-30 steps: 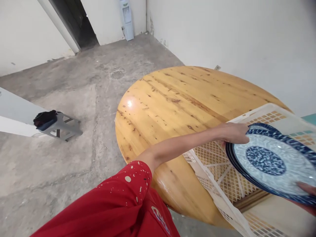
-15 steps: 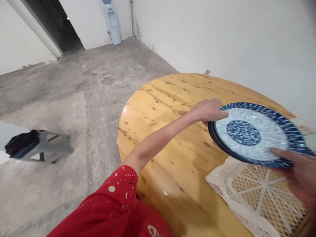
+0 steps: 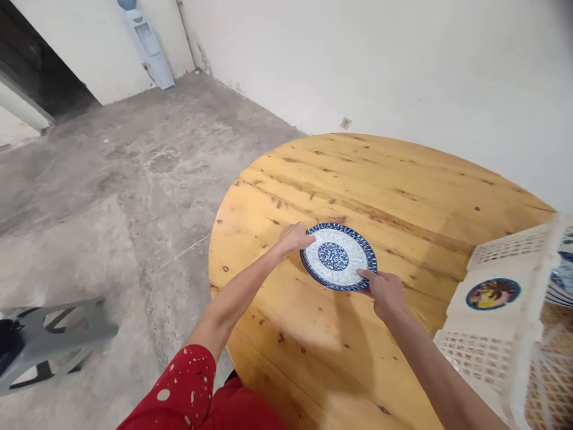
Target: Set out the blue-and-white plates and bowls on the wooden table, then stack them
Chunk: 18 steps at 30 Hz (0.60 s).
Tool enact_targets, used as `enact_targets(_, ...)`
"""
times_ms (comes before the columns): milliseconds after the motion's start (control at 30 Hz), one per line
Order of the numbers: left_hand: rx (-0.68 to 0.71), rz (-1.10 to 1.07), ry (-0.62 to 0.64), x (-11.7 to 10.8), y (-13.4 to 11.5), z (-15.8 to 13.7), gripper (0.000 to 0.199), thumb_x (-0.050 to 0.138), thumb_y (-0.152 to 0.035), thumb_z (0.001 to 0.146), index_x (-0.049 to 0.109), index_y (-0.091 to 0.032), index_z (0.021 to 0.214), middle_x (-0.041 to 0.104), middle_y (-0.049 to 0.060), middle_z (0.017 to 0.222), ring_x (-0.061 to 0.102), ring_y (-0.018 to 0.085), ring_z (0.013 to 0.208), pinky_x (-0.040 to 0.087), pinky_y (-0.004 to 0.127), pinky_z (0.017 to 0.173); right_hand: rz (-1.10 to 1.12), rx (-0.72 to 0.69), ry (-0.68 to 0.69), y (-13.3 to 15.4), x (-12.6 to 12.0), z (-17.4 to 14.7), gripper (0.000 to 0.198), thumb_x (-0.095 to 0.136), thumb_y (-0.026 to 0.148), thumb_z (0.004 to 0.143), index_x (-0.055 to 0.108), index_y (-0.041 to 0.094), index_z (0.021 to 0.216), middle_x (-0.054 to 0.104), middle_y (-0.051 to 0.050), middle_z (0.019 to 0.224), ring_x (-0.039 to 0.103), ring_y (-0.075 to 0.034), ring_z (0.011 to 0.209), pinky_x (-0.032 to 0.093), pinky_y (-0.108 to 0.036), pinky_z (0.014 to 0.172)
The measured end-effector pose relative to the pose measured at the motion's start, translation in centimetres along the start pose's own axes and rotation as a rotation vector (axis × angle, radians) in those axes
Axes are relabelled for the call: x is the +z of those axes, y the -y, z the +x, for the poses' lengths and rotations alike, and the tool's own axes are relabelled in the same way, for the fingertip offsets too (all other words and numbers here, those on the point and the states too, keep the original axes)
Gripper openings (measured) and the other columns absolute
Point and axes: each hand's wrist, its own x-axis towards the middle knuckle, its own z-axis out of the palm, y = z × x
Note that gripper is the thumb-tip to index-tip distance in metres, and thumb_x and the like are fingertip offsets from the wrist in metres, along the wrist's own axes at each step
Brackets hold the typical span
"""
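Both my hands hold a small stack of blue-and-white plates just above or on the wooden table; which of the two I cannot tell. The top plate has a dark blue patterned rim, a pale ring and a speckled blue centre. My left hand pinches the stack's left edge, thumb on top. At the lower right edge, my right hand grips it with the thumb on top and the fingers underneath, largely hidden. How many plates lie under the top one is hidden.
A white plastic basket with a round sticker stands on the right of the round wooden table. Blue-and-white dishes show inside it. A grey stool is on the floor at left, and a water dispenser by the far wall.
The stack of plates has moved left and down, from over the basket to the middle of the table, held in both hands. The view has turned right.
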Motion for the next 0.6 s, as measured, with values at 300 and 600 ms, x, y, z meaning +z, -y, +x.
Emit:
enact_targets(300, 0.031, 0.014, -0.04, 0.5, 1.3, 7.2, 0.028, 0.048, -0.033, 0.084, 0.072, -0.02, 0.088, 0.077, 0.008, 0.098, 0.07, 0.024, 0.094, 0.05, 0.027, 0.079, 0.075, 0.038, -0.084, 2.1, 2.9, 5.6, 0.015, 0.067, 0.007, 0.068, 0.063, 0.015, 0.057, 0.064, -0.004, 0.059, 0.058, -0.014, 0.051, 0.053, -0.023, 0.044)
enact_targets(600, 0.075, -0.027, -0.071, 0.9, 0.2, 13.1, 0.026, 0.049, -0.031, 0.084, 0.071, -0.018, 0.084, 0.076, 0.01, 0.095, 0.069, 0.025, 0.094, 0.049, 0.028, 0.08, 0.121, -0.047, -0.114, 2.0, 2.8, 11.8, 0.012, 0.072, 0.01, 0.065, 0.064, 0.019, 0.061, 0.064, -0.003, 0.058, 0.06, -0.017, 0.051, 0.056, -0.027, 0.045)
